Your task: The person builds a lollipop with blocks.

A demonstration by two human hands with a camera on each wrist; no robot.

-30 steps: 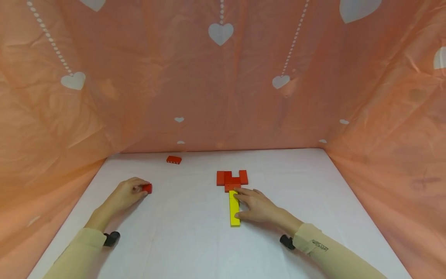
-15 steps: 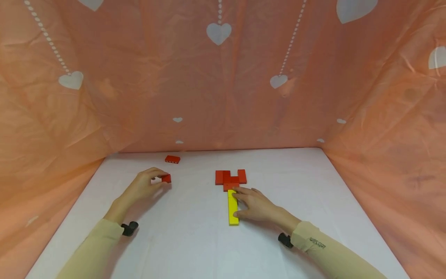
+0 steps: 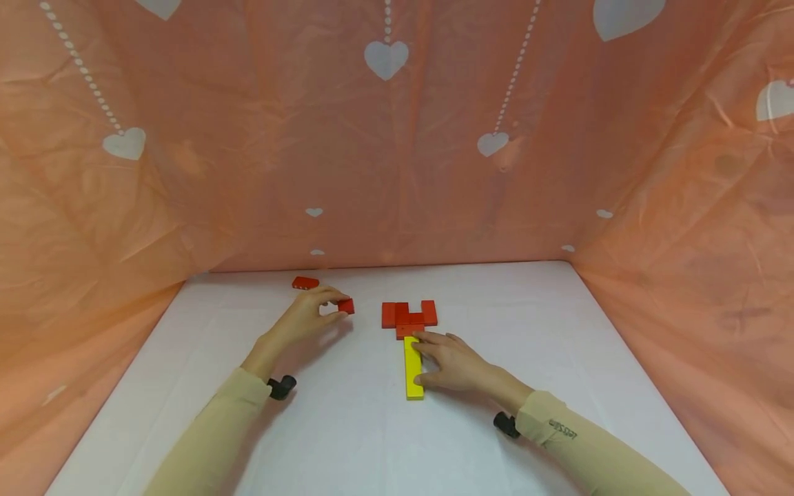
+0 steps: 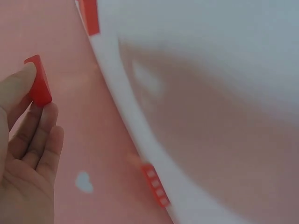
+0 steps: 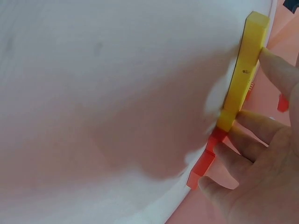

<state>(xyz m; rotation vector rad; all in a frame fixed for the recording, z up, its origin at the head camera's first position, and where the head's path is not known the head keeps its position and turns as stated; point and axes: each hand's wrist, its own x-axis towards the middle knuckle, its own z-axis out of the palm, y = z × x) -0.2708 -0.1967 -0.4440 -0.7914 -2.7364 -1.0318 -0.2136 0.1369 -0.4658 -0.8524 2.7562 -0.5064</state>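
Note:
My left hand [image 3: 302, 315] pinches a small red block [image 3: 346, 306] between thumb and fingertips. It is left of the flat arrangement of red blocks [image 3: 409, 318], and in the left wrist view the held red block [image 4: 42, 84] shows side on. My right hand [image 3: 457, 364] lies over the right side of a long yellow block [image 3: 413, 375], thumb and fingertips touching it. A short yellow block [image 5: 226, 120] sits end to end with the long one, against the red blocks. The red arrangement has a gap between two raised arms at its far side.
A loose red block [image 3: 305, 282] with a row of pale marks lies near the back edge of the white table [image 3: 509, 296], just behind my left hand. An orange curtain [image 3: 279, 138] with white hearts surrounds the table's back and sides.
My left hand has carried the red block rightward and away from me, closer to the red arrangement. My right hand has kept its place at the yellow blocks.

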